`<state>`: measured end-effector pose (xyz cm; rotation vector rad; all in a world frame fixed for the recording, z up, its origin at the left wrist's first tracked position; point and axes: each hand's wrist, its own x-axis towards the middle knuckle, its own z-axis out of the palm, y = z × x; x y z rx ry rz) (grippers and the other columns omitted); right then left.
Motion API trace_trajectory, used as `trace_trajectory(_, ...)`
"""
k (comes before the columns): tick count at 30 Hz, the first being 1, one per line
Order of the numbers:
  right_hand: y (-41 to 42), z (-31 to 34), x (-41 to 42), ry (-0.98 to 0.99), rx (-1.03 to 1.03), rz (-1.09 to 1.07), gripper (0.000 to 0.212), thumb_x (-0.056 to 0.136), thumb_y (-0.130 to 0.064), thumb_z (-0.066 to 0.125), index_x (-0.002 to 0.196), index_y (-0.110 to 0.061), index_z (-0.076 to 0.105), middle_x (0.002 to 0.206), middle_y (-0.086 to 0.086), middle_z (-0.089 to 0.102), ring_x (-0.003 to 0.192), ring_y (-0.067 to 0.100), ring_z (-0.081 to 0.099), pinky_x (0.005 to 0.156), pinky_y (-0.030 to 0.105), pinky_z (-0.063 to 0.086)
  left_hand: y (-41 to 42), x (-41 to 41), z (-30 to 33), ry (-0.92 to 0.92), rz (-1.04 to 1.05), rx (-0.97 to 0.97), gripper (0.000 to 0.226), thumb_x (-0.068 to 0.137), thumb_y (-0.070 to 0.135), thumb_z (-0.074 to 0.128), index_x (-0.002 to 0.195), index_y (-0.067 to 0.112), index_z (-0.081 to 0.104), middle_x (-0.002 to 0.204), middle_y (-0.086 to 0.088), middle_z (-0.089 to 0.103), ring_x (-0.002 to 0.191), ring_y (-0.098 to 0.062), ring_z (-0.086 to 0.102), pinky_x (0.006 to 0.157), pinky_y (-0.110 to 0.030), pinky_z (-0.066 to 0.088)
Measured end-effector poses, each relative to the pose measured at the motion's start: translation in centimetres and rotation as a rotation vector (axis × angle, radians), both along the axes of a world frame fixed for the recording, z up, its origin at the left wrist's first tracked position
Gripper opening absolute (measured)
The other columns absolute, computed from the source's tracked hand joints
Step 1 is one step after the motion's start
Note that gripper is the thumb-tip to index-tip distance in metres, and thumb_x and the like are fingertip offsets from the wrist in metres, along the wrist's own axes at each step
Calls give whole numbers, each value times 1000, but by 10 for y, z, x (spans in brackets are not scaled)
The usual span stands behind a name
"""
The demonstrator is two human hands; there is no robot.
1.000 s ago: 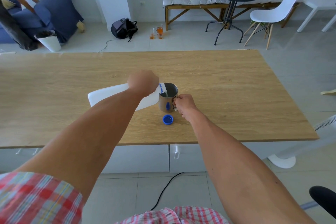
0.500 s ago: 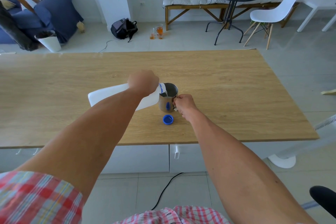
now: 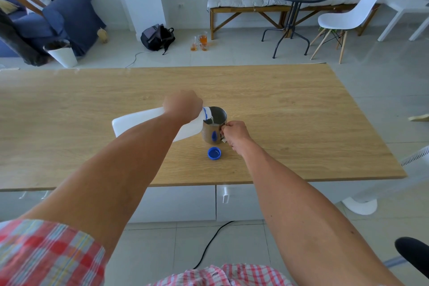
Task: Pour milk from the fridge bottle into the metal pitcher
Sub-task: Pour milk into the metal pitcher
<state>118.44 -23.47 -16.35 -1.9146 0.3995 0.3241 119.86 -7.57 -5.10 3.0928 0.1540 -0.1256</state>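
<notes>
No text, brand, number or sign could be read anywhere. The white milk bottle (image 3: 141,123) showed a plain side with no label toward the camera. The metal pitcher (image 3: 213,127) carried only a blue blotch on its near wall, which looked like a reflection, not lettering. The blue cap (image 3: 214,153) bore no legible marking.

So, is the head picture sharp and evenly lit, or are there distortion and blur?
Head view: soft, even daylight with only faint shadows; the long wooden table bends from the wide lens. The small metal pitcher and round blue plastic cap are sharp, while the checked red sleeve at the bottom edge is smeared. No strong glare on the tilted white plastic bottle.
</notes>
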Motion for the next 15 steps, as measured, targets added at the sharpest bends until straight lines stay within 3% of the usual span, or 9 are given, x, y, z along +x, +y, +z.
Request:
trace_trajectory(5, 1, 0, 0, 8, 9, -15, 21, 95, -12, 51, 84, -12, 69, 75, 8, 60, 66, 22, 48, 56, 35, 36, 0, 0, 2, 3, -3, -4, 27, 96, 19, 37, 86, 11, 60, 75, -7, 55, 72, -28, 56, 68, -37, 43)
trace_trajectory(15, -1, 2, -1, 13, 4, -11, 23, 97, -11, 51, 89, -6, 72, 78, 9, 62, 67, 21, 50, 57, 35, 38, -1, 0, 2, 12, 7, -2, 28, 98, 20, 37, 90, 10, 62, 74, -6, 53, 59, -22, 46, 67, -38, 41)
